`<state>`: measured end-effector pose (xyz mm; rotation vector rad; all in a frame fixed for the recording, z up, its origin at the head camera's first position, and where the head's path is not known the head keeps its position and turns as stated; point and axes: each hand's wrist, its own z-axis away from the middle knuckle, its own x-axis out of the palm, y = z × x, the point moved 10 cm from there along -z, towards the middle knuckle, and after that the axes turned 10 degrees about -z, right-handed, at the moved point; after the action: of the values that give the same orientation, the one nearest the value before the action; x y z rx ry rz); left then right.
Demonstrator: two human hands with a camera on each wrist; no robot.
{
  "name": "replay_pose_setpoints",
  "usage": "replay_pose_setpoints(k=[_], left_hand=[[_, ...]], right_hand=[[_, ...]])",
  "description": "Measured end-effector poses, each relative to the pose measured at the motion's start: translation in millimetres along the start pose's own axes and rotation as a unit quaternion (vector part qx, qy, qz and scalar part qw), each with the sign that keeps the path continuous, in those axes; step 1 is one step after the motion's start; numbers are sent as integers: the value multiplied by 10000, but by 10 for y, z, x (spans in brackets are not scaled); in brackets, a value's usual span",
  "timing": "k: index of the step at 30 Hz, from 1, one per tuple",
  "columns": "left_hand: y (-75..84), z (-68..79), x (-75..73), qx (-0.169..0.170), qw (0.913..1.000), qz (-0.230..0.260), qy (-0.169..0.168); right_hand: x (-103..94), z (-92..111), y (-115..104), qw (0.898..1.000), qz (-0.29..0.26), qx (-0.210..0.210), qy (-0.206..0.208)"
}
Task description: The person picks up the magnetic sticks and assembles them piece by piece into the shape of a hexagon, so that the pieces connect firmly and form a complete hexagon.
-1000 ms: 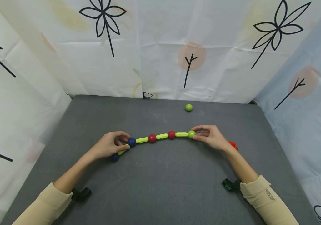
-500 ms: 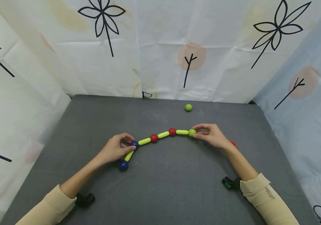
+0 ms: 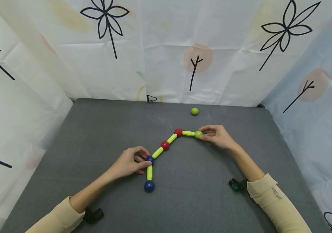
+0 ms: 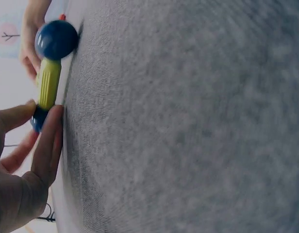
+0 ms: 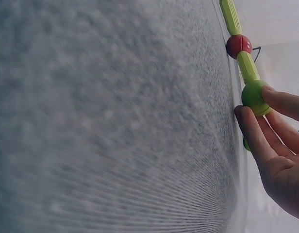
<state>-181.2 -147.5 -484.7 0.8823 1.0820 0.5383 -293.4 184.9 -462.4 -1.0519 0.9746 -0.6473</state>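
Note:
A chain of balls and yellow-green rods bends across the grey table. My left hand (image 3: pixel 131 163) pinches a blue ball (image 3: pixel 150 159) between thumb and fingers. From that ball a rod (image 3: pixel 149 173) runs toward me to a second blue ball (image 3: pixel 149 186), seen large in the left wrist view. The other way, rods join it to a red ball (image 3: pixel 165 145) and another red ball (image 3: pixel 178 132). At the far end my right hand (image 3: pixel 216 136) pinches a green ball (image 5: pixel 255 97), linked by a short rod (image 3: pixel 188 133).
A loose green ball (image 3: pixel 194 111) lies near the table's back edge. A patterned white cloth (image 3: pixel 166 64) stands behind and along the sides of the grey table (image 3: pixel 101 123). Something small and red (image 4: pixel 62 17) shows behind the blue ball in the left wrist view.
My left hand has moved right and toward me with its blue ball, swinging the end rod and bending the chain more. My right hand has shifted slightly away, its green ball still pinched.

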Motion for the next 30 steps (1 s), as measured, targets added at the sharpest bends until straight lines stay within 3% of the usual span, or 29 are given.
replay_pose_setpoints(k=[5, 8, 13, 21, 26, 30], left_hand=[[117, -19, 26, 689, 9962, -512, -109], [135, -52, 43, 865, 9943, -597, -164], [168, -90, 163, 956, 9941, -398, -324], [251, -116, 279, 901, 9946, -422, -288], [309, -174, 227, 958, 9928, -648, -326], [439, -344, 98, 1177, 9877, -1006, -228]], right_hand=[[-20, -37, 40, 9998, 11, 203, -23], [-21, -49, 37, 9997, 2, 237, -34], [-8, -57, 16, 9997, 55, 224, -68], [-20, -89, 31, 9998, 70, 198, -23], [-26, -110, 20, 10000, 4, 78, -50], [-35, -115, 18, 10000, 0, 19, -51]])
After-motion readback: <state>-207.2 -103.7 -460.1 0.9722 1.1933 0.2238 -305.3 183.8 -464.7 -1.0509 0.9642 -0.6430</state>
